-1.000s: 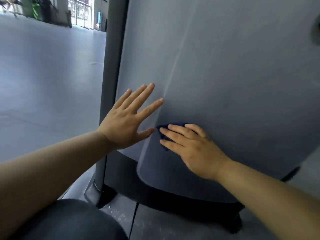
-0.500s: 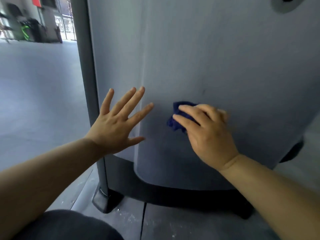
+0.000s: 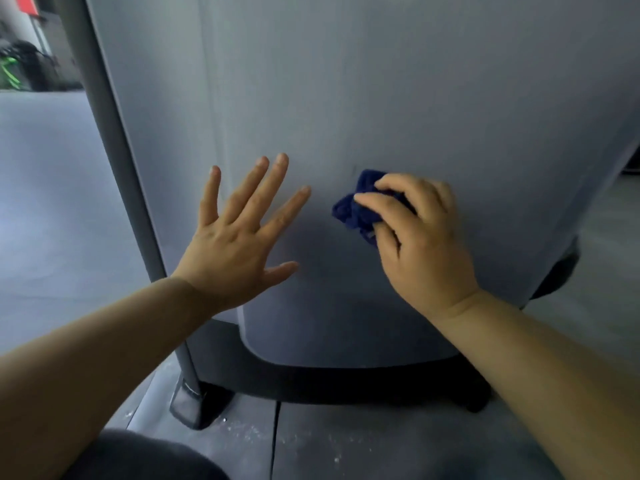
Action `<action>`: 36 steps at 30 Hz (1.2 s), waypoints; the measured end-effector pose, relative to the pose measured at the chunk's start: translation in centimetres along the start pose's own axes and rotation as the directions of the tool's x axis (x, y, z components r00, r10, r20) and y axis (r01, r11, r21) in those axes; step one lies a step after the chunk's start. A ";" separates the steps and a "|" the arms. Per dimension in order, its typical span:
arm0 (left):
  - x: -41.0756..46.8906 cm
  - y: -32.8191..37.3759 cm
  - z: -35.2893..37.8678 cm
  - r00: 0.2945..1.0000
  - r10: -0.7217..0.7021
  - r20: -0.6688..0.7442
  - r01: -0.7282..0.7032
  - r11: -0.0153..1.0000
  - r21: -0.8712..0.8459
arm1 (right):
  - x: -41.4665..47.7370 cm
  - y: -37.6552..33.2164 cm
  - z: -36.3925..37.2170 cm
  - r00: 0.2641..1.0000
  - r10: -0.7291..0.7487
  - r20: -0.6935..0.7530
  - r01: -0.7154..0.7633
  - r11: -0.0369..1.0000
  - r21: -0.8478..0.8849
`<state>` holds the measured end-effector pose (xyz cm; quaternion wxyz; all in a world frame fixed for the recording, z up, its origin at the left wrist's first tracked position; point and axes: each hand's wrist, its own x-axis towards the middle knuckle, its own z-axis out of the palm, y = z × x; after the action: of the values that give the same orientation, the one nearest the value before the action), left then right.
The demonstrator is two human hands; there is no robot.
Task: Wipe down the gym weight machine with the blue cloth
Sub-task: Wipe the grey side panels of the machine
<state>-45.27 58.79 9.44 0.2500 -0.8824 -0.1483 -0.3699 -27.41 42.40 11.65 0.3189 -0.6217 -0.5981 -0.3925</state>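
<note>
- Grey gym floor [image 3: 52,202] runs off to the left; dark equipment with green parts [image 3: 14,71] stands far back, well apart from the work.
- Weight machine's pale grey curved plastic panel [image 3: 433,98] fills most of the view, over a black rounded base [image 3: 346,382]; a grey metal upright post [image 3: 114,150] borders it on the left.
- Grip: right hand [image 3: 426,251] has fingers curled round a bunched dark blue cloth [image 3: 356,209], which sits at the lower middle of the panel and looks pressed to it.
- Other side: left hand [image 3: 235,251] is spread, fingers straight, holding nothing, just beside the cloth over the panel's left part. Whether the palm touches, cannot tell.
- Step, as I judge it: mid-wipe on the lower panel. Wiped versus unwiped area not readable.
- Next move likely calls for steady pressure and a sweep up or right, where bare panel lies open.
- Edges: the panel's lower rim curves below both hands, above the base; a vertical seam [image 3: 214,116] lies above the left hand; the post is near on the left. A leftward sweep meets the left hand unless it shifts.
- Faint dark mark [image 3: 354,168] just above the cloth may want a pass.
</note>
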 end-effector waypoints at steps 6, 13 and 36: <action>-0.1 0.8 1.2 0.995 0.094 -0.027 -0.094 0.995 0.016 | -1.6 0.3 0.2 0.977 -0.092 0.193 0.092 0.996 0.010; -0.3 0.8 2.5 0.988 0.116 -0.102 -0.110 0.992 0.064 | -0.1 1.3 -1.8 0.999 0.048 -0.002 -0.048 0.999 0.012; 1.6 4.3 3.9 0.956 0.240 -0.169 -0.227 0.970 0.088 | -4.6 4.0 -2.1 0.933 -0.003 0.359 0.010 1.000 -0.018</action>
<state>-39.98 57.54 6.82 0.3340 -0.8481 -0.0325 -0.4099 -23.55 37.98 9.01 0.1972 -0.6840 -0.6444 -0.2794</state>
